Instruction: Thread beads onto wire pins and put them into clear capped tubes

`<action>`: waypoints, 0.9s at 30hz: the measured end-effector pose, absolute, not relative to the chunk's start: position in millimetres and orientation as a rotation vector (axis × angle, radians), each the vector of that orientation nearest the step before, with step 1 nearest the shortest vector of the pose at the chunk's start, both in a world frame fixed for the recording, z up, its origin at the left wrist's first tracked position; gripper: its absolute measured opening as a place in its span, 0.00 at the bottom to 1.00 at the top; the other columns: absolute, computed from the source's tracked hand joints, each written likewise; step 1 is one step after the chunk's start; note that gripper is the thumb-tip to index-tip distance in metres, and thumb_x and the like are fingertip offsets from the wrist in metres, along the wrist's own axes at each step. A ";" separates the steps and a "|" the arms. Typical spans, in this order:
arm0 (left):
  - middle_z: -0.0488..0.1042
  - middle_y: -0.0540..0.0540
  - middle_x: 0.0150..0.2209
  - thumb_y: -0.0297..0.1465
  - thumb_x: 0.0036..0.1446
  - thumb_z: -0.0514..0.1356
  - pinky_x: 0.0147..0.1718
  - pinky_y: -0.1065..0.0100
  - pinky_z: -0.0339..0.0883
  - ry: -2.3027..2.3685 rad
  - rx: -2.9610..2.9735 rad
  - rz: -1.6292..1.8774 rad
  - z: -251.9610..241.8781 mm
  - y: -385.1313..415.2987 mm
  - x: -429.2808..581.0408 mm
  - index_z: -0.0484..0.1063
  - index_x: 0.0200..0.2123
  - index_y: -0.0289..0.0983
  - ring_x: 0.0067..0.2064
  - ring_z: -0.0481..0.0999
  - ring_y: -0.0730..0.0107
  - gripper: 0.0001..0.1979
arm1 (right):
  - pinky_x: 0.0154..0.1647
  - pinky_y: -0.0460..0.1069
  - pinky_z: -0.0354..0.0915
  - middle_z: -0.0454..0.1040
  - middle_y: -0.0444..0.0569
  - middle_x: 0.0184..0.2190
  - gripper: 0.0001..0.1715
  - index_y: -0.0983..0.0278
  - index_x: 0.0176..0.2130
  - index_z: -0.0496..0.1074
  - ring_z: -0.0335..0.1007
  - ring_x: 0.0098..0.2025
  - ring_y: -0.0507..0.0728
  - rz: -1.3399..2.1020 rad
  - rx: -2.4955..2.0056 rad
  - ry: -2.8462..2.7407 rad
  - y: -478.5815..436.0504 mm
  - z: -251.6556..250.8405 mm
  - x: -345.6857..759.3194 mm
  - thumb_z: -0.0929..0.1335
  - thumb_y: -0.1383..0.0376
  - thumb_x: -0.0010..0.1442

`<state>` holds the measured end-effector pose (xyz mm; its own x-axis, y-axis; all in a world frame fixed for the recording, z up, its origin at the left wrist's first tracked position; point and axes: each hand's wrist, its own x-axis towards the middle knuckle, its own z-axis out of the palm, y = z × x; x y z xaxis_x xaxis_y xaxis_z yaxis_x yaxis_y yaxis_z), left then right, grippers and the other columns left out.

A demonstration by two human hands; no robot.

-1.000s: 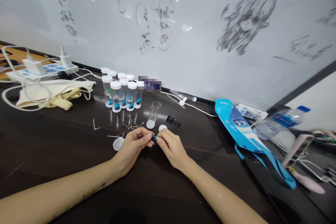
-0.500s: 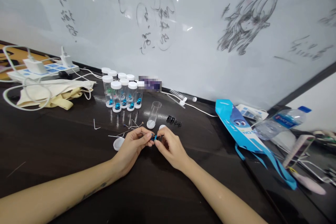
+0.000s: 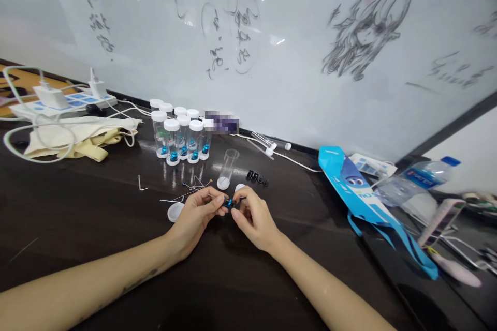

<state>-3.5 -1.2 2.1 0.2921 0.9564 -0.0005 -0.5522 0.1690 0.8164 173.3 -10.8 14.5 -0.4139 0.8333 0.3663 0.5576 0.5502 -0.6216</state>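
My left hand [image 3: 196, 218] and my right hand [image 3: 252, 217] meet at the middle of the dark table, fingertips pinched together on a small blue metal part [image 3: 230, 202]. Both hands hover just above the tabletop. Just behind them stands an open clear vial [image 3: 227, 168] with a white cap [image 3: 239, 187] lying beside it. A second loose white cap [image 3: 175, 212] lies left of my left hand. Thin metal pins and wires [image 3: 192, 189] are scattered just behind my left hand.
A cluster of capped vials with blue parts [image 3: 179, 136] stands behind. Small black parts [image 3: 257, 178] lie right of the open vial. A hex key [image 3: 141, 184], cream cloth [image 3: 79, 136], power strip [image 3: 62, 103], blue bag [image 3: 365, 197] and water bottle [image 3: 415, 179] ring the area.
My right hand's fingers have shifted slightly around the blue part, which shows more between the fingertips. The left hand has held still.
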 end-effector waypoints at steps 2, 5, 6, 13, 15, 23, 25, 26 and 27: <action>0.73 0.49 0.27 0.31 0.50 0.68 0.34 0.72 0.65 0.602 0.823 1.163 2.5 -1.5 -3.7 0.76 0.27 0.35 0.29 0.70 0.74 0.06 | 0.27 0.46 0.58 0.64 0.43 0.28 0.07 0.61 0.39 0.63 0.61 0.25 0.51 0.477 -1.098 -2.142 -9.9 16.4 172.8 0.60 0.61 0.67; 0.73 0.50 0.27 0.31 0.52 0.67 0.34 0.72 0.65 0.593 0.837 1.155 2.9 -2.1 -3.7 0.76 0.27 0.35 0.29 0.70 0.74 0.05 | 0.33 0.48 0.60 0.64 0.45 0.28 0.14 0.62 0.32 0.63 0.63 0.30 0.54 0.396 -1.101 -2.190 -8.8 17.8 171.7 0.58 0.61 0.69; 0.73 0.50 0.27 0.31 0.52 0.67 0.34 0.73 0.64 0.593 0.840 1.157 2.8 -2.2 -3.7 0.76 0.27 0.35 0.29 0.70 0.74 0.05 | 0.32 0.47 0.60 0.64 0.45 0.29 0.12 0.61 0.32 0.63 0.63 0.29 0.53 0.404 -1.105 -2.195 -8.8 17.3 171.5 0.59 0.61 0.68; 0.73 0.50 0.26 0.30 0.53 0.67 0.34 0.73 0.64 0.593 0.831 1.161 2.6 -2.6 -2.9 0.76 0.28 0.35 0.29 0.69 0.75 0.05 | 0.26 0.46 0.59 0.65 0.45 0.31 0.07 0.61 0.40 0.62 0.62 0.26 0.52 0.493 -1.094 -2.135 -9.8 15.9 172.8 0.61 0.60 0.66; 0.73 0.50 0.27 0.30 0.53 0.67 0.34 0.73 0.64 0.587 0.834 1.158 3.2 -3.1 -3.1 0.76 0.28 0.35 0.30 0.70 0.75 0.05 | 0.33 0.48 0.61 0.64 0.46 0.30 0.12 0.61 0.34 0.62 0.63 0.31 0.54 0.427 -1.090 -2.177 -9.2 17.8 172.4 0.58 0.61 0.69; 0.73 0.50 0.26 0.30 0.52 0.67 0.33 0.74 0.64 0.590 0.829 1.171 0.7 -0.9 -3.6 0.76 0.28 0.35 0.29 0.69 0.76 0.05 | 0.20 0.44 0.54 0.63 0.42 0.32 0.11 0.61 0.40 0.59 0.59 0.20 0.46 0.542 -1.102 -2.084 -9.6 11.6 171.4 0.67 0.67 0.59; 0.73 0.50 0.26 0.30 0.53 0.67 0.33 0.74 0.64 0.589 0.827 1.168 0.6 -0.6 -3.3 0.76 0.28 0.35 0.29 0.69 0.76 0.05 | 0.22 0.44 0.55 0.61 0.39 0.28 0.09 0.61 0.40 0.60 0.58 0.20 0.47 0.540 -1.102 -2.093 -9.4 11.0 172.0 0.66 0.67 0.60; 0.73 0.50 0.26 0.30 0.53 0.67 0.33 0.74 0.64 0.589 0.827 1.165 0.9 -0.7 -3.1 0.75 0.27 0.35 0.29 0.69 0.76 0.06 | 0.22 0.44 0.55 0.60 0.39 0.26 0.08 0.61 0.40 0.60 0.58 0.20 0.48 0.534 -1.102 -2.097 -9.2 11.2 172.3 0.66 0.67 0.61; 0.73 0.50 0.26 0.30 0.53 0.67 0.33 0.74 0.64 0.588 0.828 1.164 1.2 -0.9 -3.1 0.75 0.27 0.35 0.29 0.69 0.76 0.06 | 0.23 0.44 0.55 0.60 0.38 0.25 0.07 0.61 0.39 0.61 0.58 0.20 0.48 0.528 -1.099 -2.100 -8.8 11.8 172.5 0.65 0.67 0.61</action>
<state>-3.1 -0.9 1.2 0.3060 0.9520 0.0124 -0.5543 0.1676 0.8153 172.5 -8.8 11.8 -0.3967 0.8298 0.3924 0.5453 0.5569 -0.6265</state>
